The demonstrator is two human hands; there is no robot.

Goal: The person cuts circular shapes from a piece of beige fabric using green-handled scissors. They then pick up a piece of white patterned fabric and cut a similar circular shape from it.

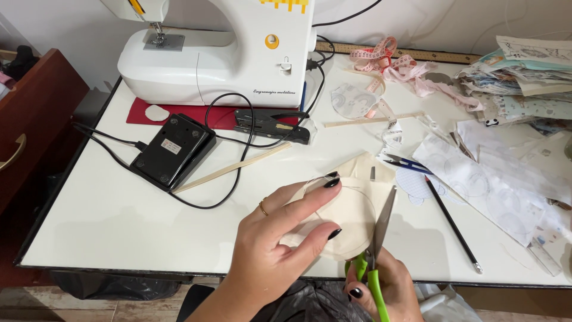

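cream fabric piece (348,214) at table's (107,220) front edge, pinched flat by left hand (280,238), fingers splayed. right hand (381,292) below, clenched on green-handled scissors (375,250), blades up along the fabric's right edge. black pencil (453,223) just right.

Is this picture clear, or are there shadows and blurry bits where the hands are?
Head view: soft, even light; the left hand casts a faint shadow on the white table; scissors and cream fabric are sharp; edges bend slightly.
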